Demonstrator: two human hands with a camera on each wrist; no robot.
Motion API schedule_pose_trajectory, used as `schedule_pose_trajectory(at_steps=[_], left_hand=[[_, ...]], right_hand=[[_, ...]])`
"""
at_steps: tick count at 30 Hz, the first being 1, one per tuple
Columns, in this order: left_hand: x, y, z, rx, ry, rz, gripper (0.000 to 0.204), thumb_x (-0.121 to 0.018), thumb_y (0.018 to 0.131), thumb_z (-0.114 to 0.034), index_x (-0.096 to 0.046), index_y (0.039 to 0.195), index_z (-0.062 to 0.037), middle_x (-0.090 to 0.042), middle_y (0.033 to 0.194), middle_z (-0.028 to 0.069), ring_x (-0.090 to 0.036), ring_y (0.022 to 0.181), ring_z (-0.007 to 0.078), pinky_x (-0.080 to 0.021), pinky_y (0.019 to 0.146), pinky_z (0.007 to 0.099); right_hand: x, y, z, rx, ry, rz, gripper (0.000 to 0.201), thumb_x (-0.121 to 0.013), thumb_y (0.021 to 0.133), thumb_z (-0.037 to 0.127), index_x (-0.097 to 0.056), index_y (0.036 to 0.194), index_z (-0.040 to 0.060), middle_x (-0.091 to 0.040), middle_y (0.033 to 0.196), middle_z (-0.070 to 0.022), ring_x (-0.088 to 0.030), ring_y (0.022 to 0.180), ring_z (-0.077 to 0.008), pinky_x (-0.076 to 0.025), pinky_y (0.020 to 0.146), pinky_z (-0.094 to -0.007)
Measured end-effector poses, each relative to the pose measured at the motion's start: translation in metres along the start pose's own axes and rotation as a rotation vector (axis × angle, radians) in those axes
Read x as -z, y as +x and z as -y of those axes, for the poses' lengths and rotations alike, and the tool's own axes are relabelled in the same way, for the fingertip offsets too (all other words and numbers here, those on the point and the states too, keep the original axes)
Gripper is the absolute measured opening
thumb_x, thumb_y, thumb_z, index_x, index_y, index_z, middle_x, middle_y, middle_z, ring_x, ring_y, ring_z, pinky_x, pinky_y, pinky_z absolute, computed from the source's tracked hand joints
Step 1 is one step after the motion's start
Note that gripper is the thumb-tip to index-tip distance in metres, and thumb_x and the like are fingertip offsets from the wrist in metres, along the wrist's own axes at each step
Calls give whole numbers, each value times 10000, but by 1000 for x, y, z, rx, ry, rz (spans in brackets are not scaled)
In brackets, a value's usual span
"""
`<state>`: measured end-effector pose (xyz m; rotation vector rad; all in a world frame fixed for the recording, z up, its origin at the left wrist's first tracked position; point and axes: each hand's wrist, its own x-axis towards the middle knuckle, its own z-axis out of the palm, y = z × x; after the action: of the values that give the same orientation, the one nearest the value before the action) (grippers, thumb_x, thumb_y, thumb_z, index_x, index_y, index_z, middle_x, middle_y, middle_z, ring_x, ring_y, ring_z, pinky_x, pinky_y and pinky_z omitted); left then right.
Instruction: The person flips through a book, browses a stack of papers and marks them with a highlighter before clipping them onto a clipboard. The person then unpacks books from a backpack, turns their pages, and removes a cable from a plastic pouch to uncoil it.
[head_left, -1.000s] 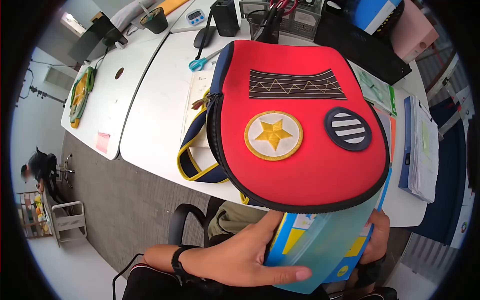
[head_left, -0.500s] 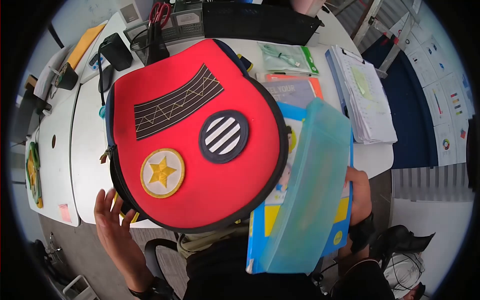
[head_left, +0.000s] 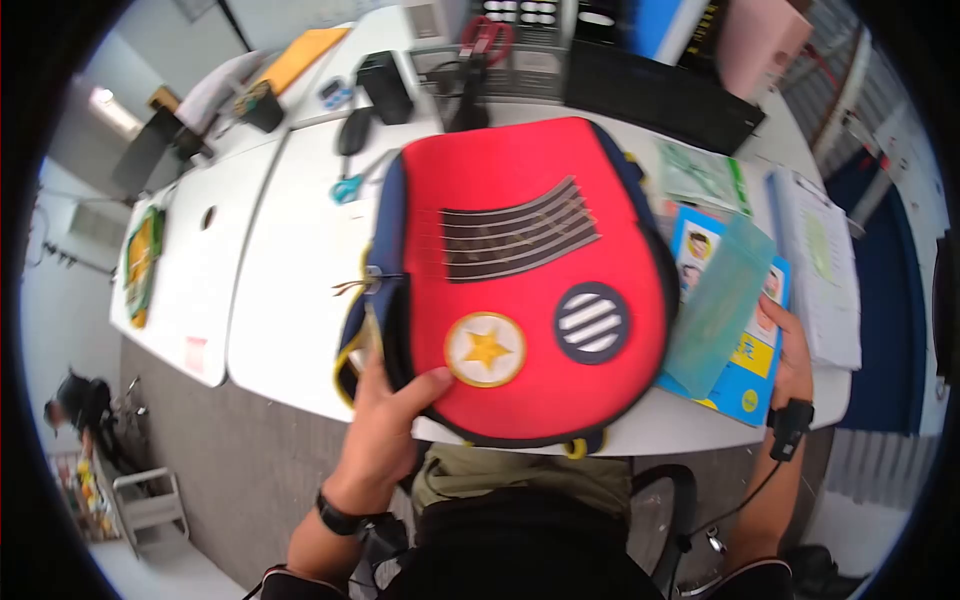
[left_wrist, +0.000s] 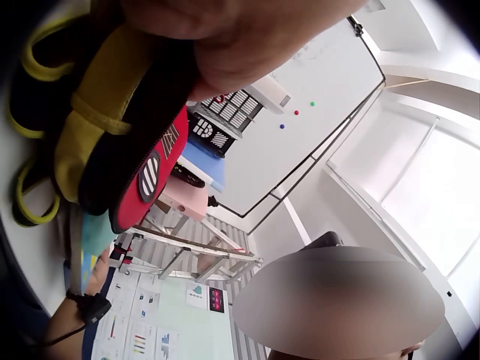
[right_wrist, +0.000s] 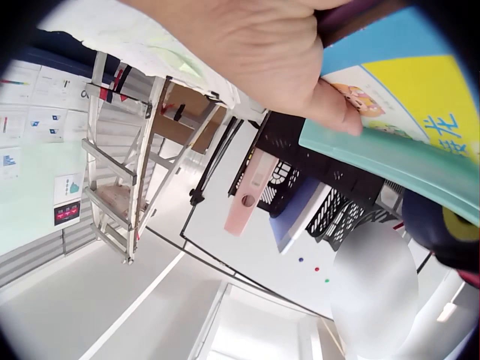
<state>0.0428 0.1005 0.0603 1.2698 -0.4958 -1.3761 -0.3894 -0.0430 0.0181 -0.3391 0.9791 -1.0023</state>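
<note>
A red backpack [head_left: 500, 165] with a star patch, a striped patch and navy sides lies on the desk in front of me in the head view. At its lower left edge my left hand [head_left: 385, 420] grips the side, thumb over the red front and the other fingers partly hidden behind. Right of the backpack, my right hand [head_left: 792, 350] holds a blue and yellow book [head_left: 748, 403] by its right edge. Slanting across the book's cover is a translucent teal plastic case [head_left: 715, 310]. In the right wrist view the thumb presses on the cover beside the teal case [right_wrist: 390, 154].
A clipboard with papers [head_left: 825, 260] lies at the desk's right, and a clear packet [head_left: 700, 175] sits behind the book. Teal scissors [head_left: 345, 188], a mouse [head_left: 354, 130] and a black pen holder [head_left: 468, 105] are behind the backpack. A chair armrest [head_left: 665, 490] stands below the desk edge.
My left hand has let go of the book and teal case, moved left and taken hold of the backpack's lower left side. My right hand has carried both to the backpack's right.
</note>
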Motion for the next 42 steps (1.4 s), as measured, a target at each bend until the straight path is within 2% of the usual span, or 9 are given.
schedule_pose_trajectory(at_steps=[11,14,19,21,23,28,32,37,42], left_hand=[[0,-41,-81,-345,-202,-107,604,-554,744,76,-471,1343,64,-635,1203,154,-663,1049,252,-548,920,365],[59,-58,-90,-363,-254,-253,602,-541,813,-38,-432,1403,11,-615,1214,196,-666,1055,302,-553,960,402],[178,-59,-140,-1096,887,-433,198,-584,925,-175,-639,1023,-12,-702,938,139,-697,875,202,-593,772,327],[253,-47,-172,-731,242,-453,134,-582,937,-148,-642,982,-37,-694,918,95,-659,826,138,-569,749,275],[309,-32,-172,-1025,622,-487,144,-594,930,-151,-646,957,-20,-688,900,69,-645,788,121,-563,734,266],[422,6,-174,-129,283,-486,122,-573,829,-119,-649,829,-23,-673,769,73,-656,662,162,-561,635,265],[472,29,-153,-147,291,-559,158,-592,836,-153,-662,839,-11,-683,770,80,-674,671,178,-572,623,282],[448,32,-184,-129,309,-644,184,-631,826,-121,-661,917,36,-708,824,141,-707,671,226,-601,604,332],[442,40,-198,-286,1002,-682,498,-672,840,-159,-562,1258,89,-703,1020,215,-717,871,281,-571,748,339]], right_hand=[[16,10,-10,-5,-84,2,384,-656,931,172,-571,1267,8,-686,1193,-147,-713,965,-257,-578,873,-375],[20,10,-10,14,-120,-4,403,-671,926,193,-565,1266,5,-688,1188,-146,-717,956,-242,-580,864,-362],[17,10,-12,-20,-108,-32,422,-673,926,209,-556,1282,16,-682,1200,-138,-705,990,-238,-568,879,-366],[17,12,-14,30,-127,10,428,-676,923,217,-556,1287,26,-682,1201,-134,-706,977,-236,-568,877,-364],[18,12,-16,24,-119,-6,436,-686,917,227,-561,1285,30,-687,1193,-131,-707,972,-233,-568,877,-359],[19,13,-19,48,-133,35,420,-697,910,225,-581,1262,27,-696,1174,-132,-715,943,-207,-576,839,-328],[14,11,-17,41,-124,16,405,-689,916,209,-583,1257,20,-699,1168,-136,-719,927,-203,-582,819,-323],[23,18,-20,62,-121,-12,422,-675,930,218,-558,1278,8,-689,1187,-175,-735,917,-225,-613,788,-347],[20,15,-19,55,-118,7,405,-673,929,208,-569,1268,12,-697,1165,-158,-728,918,-220,-601,802,-340]])
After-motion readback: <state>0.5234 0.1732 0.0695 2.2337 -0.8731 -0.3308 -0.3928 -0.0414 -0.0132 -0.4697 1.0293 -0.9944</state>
